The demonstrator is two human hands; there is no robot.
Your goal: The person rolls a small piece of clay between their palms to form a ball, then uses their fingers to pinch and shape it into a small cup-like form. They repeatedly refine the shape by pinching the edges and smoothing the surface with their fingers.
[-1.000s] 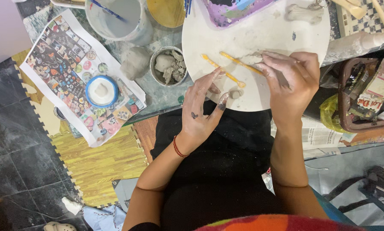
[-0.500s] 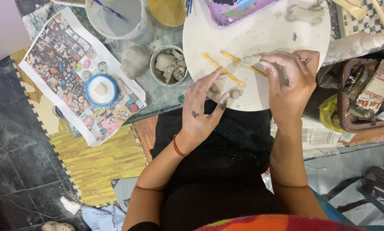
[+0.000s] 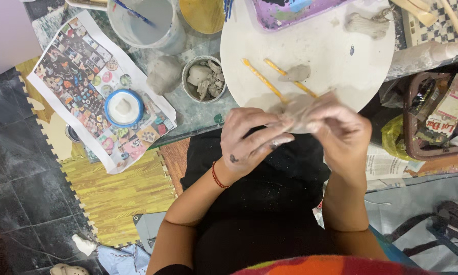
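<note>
Both hands meet over the lap at the near edge of the round white board (image 3: pixel 336 51). The left hand (image 3: pixel 249 140) and right hand (image 3: pixel 338 127) pinch one grey clay piece (image 3: pixel 297 109) between curled fingers. Two yellow sticks (image 3: pixel 264 81) lie on the board; foam mats (image 3: pixel 111 193) cover the dark tiled floor.

dark stone tile floor (image 3: pixel 15 198), yellow wood-grain foam mat (image 3: pixel 119 196), grey worktop (image 3: pixel 198 114)
</note>
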